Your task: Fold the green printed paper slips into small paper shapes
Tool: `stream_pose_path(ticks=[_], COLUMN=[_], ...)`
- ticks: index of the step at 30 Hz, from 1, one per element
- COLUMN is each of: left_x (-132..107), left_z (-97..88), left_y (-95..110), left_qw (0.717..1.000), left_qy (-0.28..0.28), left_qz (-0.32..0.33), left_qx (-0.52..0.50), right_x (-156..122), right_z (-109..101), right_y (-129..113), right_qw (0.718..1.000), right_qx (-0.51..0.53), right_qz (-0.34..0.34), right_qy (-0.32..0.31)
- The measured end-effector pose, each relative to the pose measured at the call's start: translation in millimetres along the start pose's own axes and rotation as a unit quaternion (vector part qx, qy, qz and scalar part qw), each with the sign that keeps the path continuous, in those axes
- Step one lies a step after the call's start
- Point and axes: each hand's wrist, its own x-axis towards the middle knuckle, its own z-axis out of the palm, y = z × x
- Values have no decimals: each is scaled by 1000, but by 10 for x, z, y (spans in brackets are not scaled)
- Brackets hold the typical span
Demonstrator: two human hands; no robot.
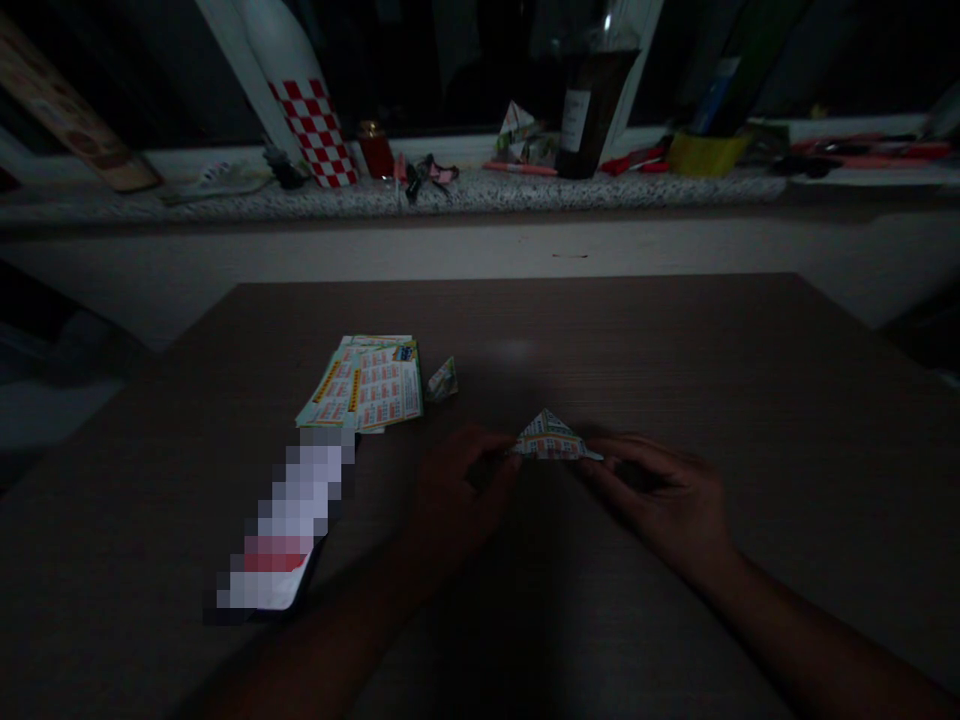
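Observation:
Between my two hands is a small folded paper (549, 437), roughly triangular, printed with colored lines of text. The fingertips of my left hand (465, 485) pinch its left corner. On the other side, my right hand (664, 490) pinches the right corner between thumb and fingers. Another little folded paper piece (443, 380) rests on the table beyond my left hand. Beside that lies a fanned stack of printed paper slips (386, 385). A phone (292, 520) with a blurred-out bright screen lies left of my left hand.
The brown wooden table (750, 350) meets a white wall under a stone windowsill (465, 195). Along the sill stand a red-and-white checkered bottle (319, 130), a small red jar (375, 150), a dark labelled bottle (589, 120) and a yellow roll (705, 153). The room is dim.

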Motion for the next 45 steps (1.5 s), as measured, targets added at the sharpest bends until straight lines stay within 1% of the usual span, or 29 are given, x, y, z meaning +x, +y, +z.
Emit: stream_pose_path(ticks=[2,5,8,15,18,23,26,32,36,39,43,45], left_x=[-5,-16,-33,-73,-86,-113,-126,-116,-108,-108,-118,-123], left_z=[8,24,45,97,128,163,152,91,62,42,34,36], left_y=[-4,-6,-12,5,31,52,63,108,118,129,147,140], left_qw=[1000,998,995,993,992,988,986,978,973,965,965,973], left_qy=[-6,-18,-28,-52,-51,-79,-82,-141,-176,-195,-194,-167], left_qz=[15,55,92,83,98,128,141,145,125,132,121,102], left_qx=[7,16,37,69,67,45,25,-42,-87,-117,-128,-118], right_x=[1,1,-6,-51,-65,-73,-77,-108,-117,-113,-108,-110], right_z=[11,11,-3,7,28,33,21,6,-6,-11,-13,-23], right_y=[3,-15,-48,-58,-50,-80,-102,-99,-110,-121,-116,-107], right_qw=[1000,1000,999,994,991,982,977,965,964,966,968,971], right_qx=[-3,-5,-5,-29,-30,-41,-42,-56,-46,-45,-40,-35], right_qz=[-9,-21,-29,-70,-97,-133,-153,-179,-185,-175,-172,-166], right_qy=[-5,-15,-45,-73,-91,-126,-145,-185,-185,-186,-180,-171])
